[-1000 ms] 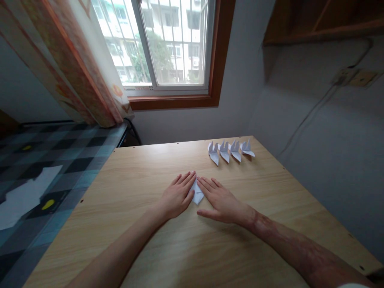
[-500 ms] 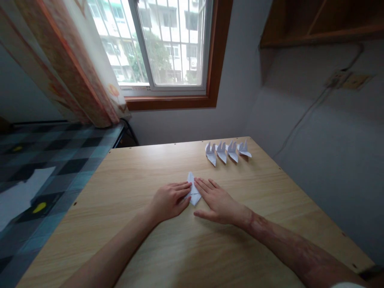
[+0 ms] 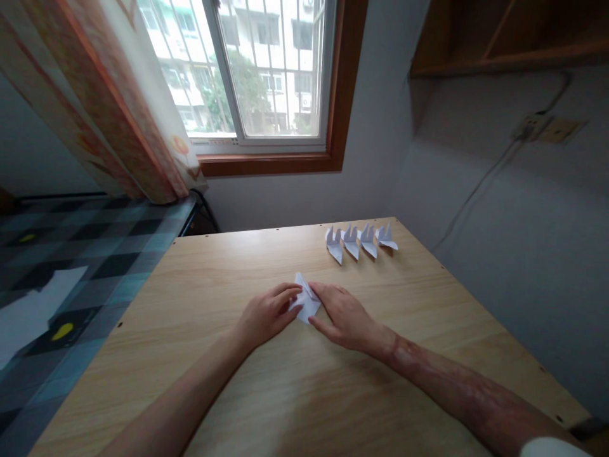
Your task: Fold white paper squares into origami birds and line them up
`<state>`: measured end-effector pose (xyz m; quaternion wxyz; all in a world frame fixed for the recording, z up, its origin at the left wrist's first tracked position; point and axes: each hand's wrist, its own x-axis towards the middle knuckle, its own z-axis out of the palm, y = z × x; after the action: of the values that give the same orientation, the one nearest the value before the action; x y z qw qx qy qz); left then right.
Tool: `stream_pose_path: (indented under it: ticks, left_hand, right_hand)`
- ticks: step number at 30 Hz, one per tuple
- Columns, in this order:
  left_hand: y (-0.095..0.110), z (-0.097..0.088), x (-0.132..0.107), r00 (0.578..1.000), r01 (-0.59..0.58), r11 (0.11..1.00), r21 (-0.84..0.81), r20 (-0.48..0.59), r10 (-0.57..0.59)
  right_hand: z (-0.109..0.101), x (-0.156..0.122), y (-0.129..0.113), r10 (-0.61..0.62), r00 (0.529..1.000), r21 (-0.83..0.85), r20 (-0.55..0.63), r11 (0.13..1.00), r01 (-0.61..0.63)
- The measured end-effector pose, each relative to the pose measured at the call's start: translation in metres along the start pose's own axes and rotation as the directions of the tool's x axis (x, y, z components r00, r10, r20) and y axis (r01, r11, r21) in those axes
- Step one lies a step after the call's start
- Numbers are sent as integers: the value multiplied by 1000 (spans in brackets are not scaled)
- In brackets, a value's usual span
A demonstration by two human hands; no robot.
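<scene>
A small piece of folded white paper (image 3: 307, 310) lies on the wooden table between my hands, its narrow tip pointing away from me. My left hand (image 3: 270, 315) grips its left edge, with the thumb near the lower part and the fingers curled above. On the other side, my right hand (image 3: 346, 318) has its fingers at the right edge and its thumb by the lower corner. A flap stands slightly raised near the right fingertips. Parts of both side edges are hidden under the fingers.
Several folded white paper cranes (image 3: 351, 242) stand in a row at the table's (image 3: 228, 266) far right. To the left is a checked cloth surface (image 3: 28, 254) with white sheets (image 3: 42, 304) on it. A window (image 3: 280, 70) and a curtain (image 3: 124, 114) are behind.
My hands were pressed flat over the paper; now the fingers have curled around its edges. The paper has turned slightly and a flap on its right side has lifted.
</scene>
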<state>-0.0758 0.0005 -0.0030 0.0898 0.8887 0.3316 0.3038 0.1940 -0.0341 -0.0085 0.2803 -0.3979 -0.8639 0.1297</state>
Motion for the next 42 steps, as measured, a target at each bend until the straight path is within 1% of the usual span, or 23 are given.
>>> stream_pose_path:
  ticks: [4,7,9,12,14,16,19,22,25,29,32,38,42]
  left_hand:
    - [4,-1,3,999,23,998,-50,-35,-25]
    - [6,-1,3,997,24,998,-58,-71,-28]
    - [6,0,2,993,60,997,-46,-101,-65]
    - [2,0,0,976,171,983,71,-150,-159]
    - [-1,-1,0,972,190,964,184,-175,-158]
    - [-3,-2,2,983,139,958,252,-154,-102]
    - [-2,-4,4,999,32,967,251,-41,-22]
    - [1,-4,6,1000,-17,979,204,26,12]
    - [1,-3,6,998,-42,991,129,43,37]
    - [-3,-2,6,993,-97,995,-30,69,99]
    - [-1,-3,6,992,-99,991,-86,73,106]
    - [4,-4,6,996,-12,997,-79,83,19]
    - [1,-3,6,995,-1,991,-132,103,14]
  right_hand:
    - [2,12,4,8,998,0,-69,1000,-8]
    - [0,26,5,17,997,-6,-74,1000,-17]
    - [2,35,7,33,996,-9,-77,999,-34]
    - [9,42,14,81,990,6,-118,997,-81]
    - [14,42,19,105,983,6,-149,994,-106]
    - [17,41,22,120,977,-6,-174,992,-123]
    - [17,39,21,116,974,-32,-192,992,-124]
    - [16,39,20,118,971,-53,-206,990,-132]
    - [16,38,22,140,963,-62,-230,986,-158]
    - [18,38,27,164,957,-51,-238,982,-181]
    - [20,39,30,200,954,-47,-225,975,-216]
    - [20,39,34,217,963,-12,-159,975,-222]
    - [19,39,33,216,961,9,-173,976,-217]
